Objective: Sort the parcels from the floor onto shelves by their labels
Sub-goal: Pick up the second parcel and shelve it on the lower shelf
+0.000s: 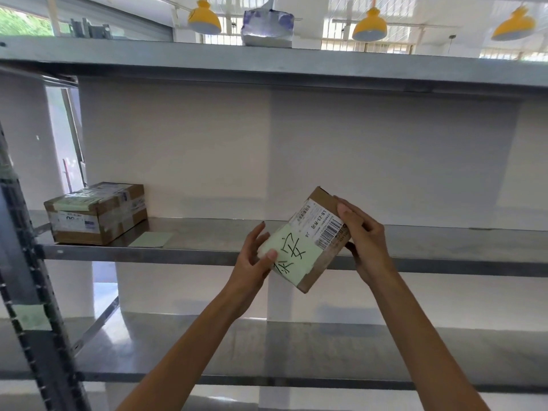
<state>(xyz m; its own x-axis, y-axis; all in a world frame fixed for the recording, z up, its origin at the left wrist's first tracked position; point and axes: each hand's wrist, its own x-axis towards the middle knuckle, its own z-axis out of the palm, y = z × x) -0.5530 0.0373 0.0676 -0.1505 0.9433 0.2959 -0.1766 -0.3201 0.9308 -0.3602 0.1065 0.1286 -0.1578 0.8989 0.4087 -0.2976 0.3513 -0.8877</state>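
Reading the label before shelving.
Small parcel (312, 240) gripped tilted between left hand (256, 256) and right hand (363, 237), above middle shelf (207, 247); next, probably matching shelf tag (151, 239).

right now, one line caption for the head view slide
Both hands, left and right, hold a labelled box before a metal shelf.

Both forearms are bare, no sleeves; the left grip (254, 256) shows dark-painted fingernails
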